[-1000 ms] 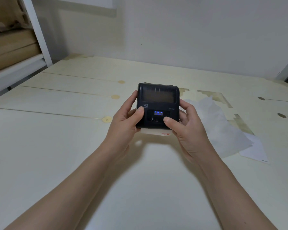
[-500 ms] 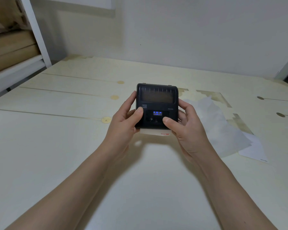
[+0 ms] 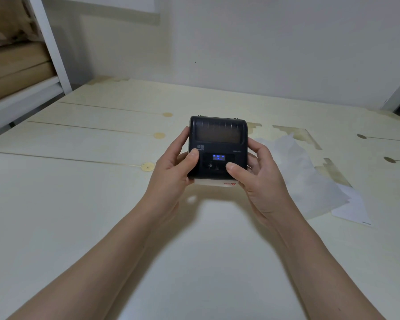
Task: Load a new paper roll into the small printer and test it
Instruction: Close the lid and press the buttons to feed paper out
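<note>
Head view: small black printer held above a pale table, lid closed, blue display lit.
Left hand and right hand clasp its sides, thumbs on the front panel; white paper protrudes from the near edge. Crumpled sheets lie right.

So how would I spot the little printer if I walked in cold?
Look at the big cream table. Above its middle, the left hand and right hand hold the printer. It is the only black thing there, a small box with a lit blue display.
</note>
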Tool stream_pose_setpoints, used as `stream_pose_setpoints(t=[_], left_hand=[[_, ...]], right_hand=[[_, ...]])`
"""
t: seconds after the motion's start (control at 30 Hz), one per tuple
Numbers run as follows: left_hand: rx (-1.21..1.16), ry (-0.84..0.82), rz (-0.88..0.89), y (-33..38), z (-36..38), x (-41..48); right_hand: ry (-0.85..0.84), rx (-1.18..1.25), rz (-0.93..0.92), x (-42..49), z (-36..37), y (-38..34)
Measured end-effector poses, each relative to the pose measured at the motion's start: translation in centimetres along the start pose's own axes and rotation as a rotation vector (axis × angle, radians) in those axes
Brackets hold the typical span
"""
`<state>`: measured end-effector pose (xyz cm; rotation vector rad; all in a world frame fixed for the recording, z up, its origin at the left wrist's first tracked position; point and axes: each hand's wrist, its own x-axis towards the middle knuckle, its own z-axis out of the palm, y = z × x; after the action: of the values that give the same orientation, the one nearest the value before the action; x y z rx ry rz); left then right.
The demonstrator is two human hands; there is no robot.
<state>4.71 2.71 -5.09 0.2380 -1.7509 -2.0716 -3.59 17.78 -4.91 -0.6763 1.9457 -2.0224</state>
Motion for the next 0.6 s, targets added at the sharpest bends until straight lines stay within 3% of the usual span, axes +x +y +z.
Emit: stream_pose_setpoints(t=[0.33,0.6], left_hand=[[-0.073,0.052,-0.002,0.0,-0.2,0.4],[-0.101,0.212,-0.019,-0.2,-0.9,1.0]], right_hand=[[-0.019,0.007,0.007,-0.1,0.5,-0.6],[0.055,-0.246,0.088,-0.3,1.1,-0.2]])
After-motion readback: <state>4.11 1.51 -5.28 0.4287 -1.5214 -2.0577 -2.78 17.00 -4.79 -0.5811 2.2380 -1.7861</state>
